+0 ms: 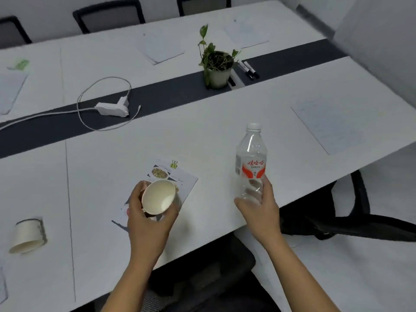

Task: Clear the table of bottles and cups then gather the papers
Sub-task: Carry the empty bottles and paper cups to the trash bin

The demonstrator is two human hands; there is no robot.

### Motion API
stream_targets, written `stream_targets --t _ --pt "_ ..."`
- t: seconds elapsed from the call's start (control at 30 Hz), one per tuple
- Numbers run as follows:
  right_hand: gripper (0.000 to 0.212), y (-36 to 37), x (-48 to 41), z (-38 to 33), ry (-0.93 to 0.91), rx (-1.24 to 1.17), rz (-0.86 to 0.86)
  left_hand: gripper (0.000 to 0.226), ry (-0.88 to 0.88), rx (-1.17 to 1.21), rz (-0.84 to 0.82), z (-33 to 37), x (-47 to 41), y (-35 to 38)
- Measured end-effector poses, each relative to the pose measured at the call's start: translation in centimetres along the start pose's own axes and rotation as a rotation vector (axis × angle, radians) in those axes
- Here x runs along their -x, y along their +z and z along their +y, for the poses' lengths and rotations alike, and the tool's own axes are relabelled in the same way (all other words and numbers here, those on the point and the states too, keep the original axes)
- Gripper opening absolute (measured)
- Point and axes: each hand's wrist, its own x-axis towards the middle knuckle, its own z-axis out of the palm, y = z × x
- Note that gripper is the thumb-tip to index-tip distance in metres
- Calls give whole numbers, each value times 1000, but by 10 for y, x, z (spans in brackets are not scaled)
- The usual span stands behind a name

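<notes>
A long white worktop [202,136] with a dark centre strip runs through the meeting room, with chairs [108,15] along its far side. At lower centre the left grip [148,219] curls round a paper cup [158,197], which is tilted with its mouth facing up and over a clipped leaflet [182,176]. The right grip [258,208] wraps the base of an upright clear bottle [251,158] near the worktop's front edge. A second cup [28,236] lies on its side at lower left. A plain sheet [326,124] lies at right.
</notes>
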Motion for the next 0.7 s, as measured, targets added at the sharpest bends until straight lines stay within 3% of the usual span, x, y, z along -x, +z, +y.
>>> stream_targets --t 0.13,0.3,0.6,0.7 --pt "72 -34 69 0 -38 -174 182 80 22 131 -104 11 29 -4" --pt "67 -96 150 0 -40 -185 411 81 32 153 -315 31 72 32" --pt "71 -239 255 68 29 -273 890 77 216 173 -715 101 190 159" --pt "74 -298 278 102 82 -292 975 80 272 141 -804 114 238 209"
